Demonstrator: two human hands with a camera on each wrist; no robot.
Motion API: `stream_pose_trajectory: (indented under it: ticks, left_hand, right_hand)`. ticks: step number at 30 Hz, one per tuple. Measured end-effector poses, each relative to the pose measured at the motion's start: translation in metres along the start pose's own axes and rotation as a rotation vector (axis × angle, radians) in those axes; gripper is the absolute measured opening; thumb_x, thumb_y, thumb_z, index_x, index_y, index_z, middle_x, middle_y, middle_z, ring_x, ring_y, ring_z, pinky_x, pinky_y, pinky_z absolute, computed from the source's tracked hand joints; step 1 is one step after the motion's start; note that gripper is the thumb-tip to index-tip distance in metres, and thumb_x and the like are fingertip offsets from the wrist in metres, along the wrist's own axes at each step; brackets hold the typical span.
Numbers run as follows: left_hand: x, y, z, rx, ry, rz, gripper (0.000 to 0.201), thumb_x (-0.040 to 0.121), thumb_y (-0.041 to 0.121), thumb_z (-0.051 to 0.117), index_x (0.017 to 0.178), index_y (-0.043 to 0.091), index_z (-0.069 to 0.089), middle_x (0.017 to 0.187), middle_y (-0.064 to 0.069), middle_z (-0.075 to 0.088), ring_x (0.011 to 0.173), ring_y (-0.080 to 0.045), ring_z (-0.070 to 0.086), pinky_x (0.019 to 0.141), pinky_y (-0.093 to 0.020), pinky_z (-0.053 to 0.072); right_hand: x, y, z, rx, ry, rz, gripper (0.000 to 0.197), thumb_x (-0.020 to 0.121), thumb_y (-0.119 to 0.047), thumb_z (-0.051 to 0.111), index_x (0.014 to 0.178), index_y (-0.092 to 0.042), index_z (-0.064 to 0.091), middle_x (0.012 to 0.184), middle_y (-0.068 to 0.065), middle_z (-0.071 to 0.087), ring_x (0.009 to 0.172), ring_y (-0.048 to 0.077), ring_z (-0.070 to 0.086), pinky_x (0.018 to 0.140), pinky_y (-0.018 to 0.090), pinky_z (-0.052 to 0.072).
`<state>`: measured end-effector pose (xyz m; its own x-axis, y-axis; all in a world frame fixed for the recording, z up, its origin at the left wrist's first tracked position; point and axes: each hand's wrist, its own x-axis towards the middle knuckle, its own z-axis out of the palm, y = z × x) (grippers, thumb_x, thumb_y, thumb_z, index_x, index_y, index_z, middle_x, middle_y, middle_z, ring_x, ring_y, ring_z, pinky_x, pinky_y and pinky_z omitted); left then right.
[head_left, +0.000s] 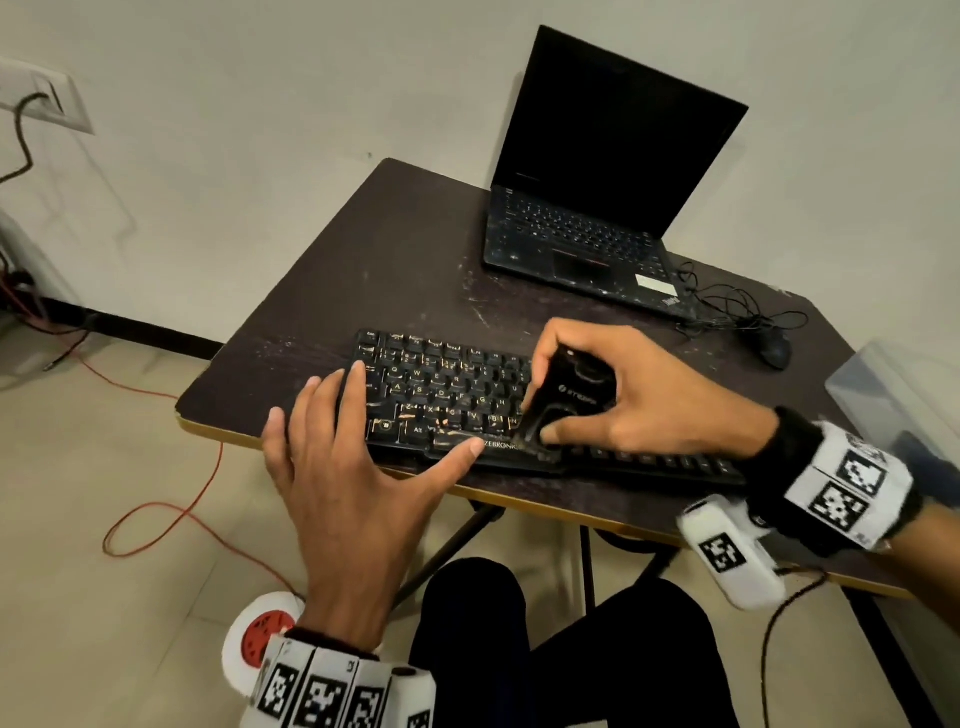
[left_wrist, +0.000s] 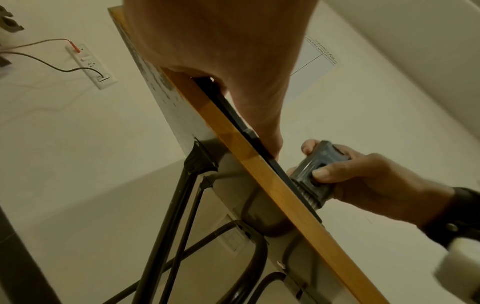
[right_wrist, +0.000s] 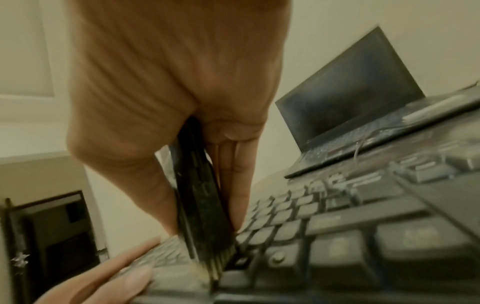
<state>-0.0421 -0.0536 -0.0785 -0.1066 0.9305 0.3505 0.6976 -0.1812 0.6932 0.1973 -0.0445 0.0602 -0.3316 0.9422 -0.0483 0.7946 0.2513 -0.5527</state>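
Brushing of the keyboard (head_left: 447, 395) looks about mid-way, by my reading. The right hand (head_left: 649, 395) pinches a small black brush (head_left: 569, 395) between thumb and curled fingers (head_left: 545, 349), bristles down on the keyboard's bottom row, just right of the space bar. The left hand (head_left: 353, 478) lies spread on the keyboard's left end, thumb on the space bar. Orange specks on the lower-left keys are probably left to do. The table (head_left: 395, 249) is dark and scuffed. A dusty open laptop (head_left: 597, 208) stands behind the keyboard, a mouse (head_left: 774, 348) to its right. Pale tiled floor below, with a red cable (head_left: 171, 499).
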Motion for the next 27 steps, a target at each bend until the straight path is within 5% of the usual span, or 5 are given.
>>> stream_pose_trajectory:
  ticks: [4,15,19,23,27]
  left_hand:
    - [-0.001,0.001,-0.002,0.003,-0.001,0.003,0.121,0.066,0.095,0.053,0.153,0.012,0.046,0.154,-0.008,0.049,0.153,-0.023,0.032,0.129,-0.044,0.004]
    - [-0.001,0.0,-0.001,-0.006,0.012,-0.004,0.119,0.066,0.094,0.056,0.152,0.012,0.045,0.154,-0.009,0.048,0.153,-0.024,0.031,0.128,-0.043,0.003]
    - [-0.001,0.0,-0.001,-0.003,0.008,-0.004,0.12,0.066,0.095,0.055,0.153,0.013,0.045,0.153,-0.008,0.049,0.153,-0.024,0.031,0.128,-0.043,0.003]
    - [-0.001,0.0,0.0,0.001,0.013,-0.007,0.119,0.065,0.094,0.056,0.153,0.013,0.045,0.154,-0.008,0.048,0.153,-0.023,0.031,0.129,-0.044,0.005]
    - [-0.001,-0.001,0.0,0.005,0.009,0.001,0.12,0.066,0.095,0.055,0.153,0.013,0.046,0.154,-0.008,0.048,0.153,-0.024,0.032,0.129,-0.044,0.005]
  right_hand:
    - [-0.002,0.004,-0.002,-0.042,0.174,0.049,0.042,0.079,-0.015,0.093,0.103,-0.03,0.062,0.101,-0.001,0.075,0.089,0.02,0.076,0.079,0.054,0.063]
    - [-0.018,-0.008,0.019,-0.019,0.116,-0.029,0.041,0.081,-0.013,0.091,0.106,-0.027,0.062,0.099,-0.002,0.077,0.09,0.02,0.078,0.08,0.051,0.063]
    - [-0.019,-0.001,0.009,-0.011,0.283,0.154,0.043,0.078,-0.017,0.093,0.101,-0.031,0.06,0.093,-0.004,0.074,0.085,0.015,0.075,0.08,0.053,0.062]
    - [-0.034,-0.018,0.038,0.04,0.253,0.063,0.042,0.078,-0.016,0.091,0.101,-0.032,0.06,0.092,-0.001,0.076,0.084,0.02,0.076,0.078,0.052,0.061]
    - [-0.036,-0.007,0.033,0.022,0.464,0.206,0.042,0.074,-0.017,0.093,0.096,-0.032,0.06,0.084,-0.01,0.071,0.077,0.011,0.069,0.076,0.047,0.058]
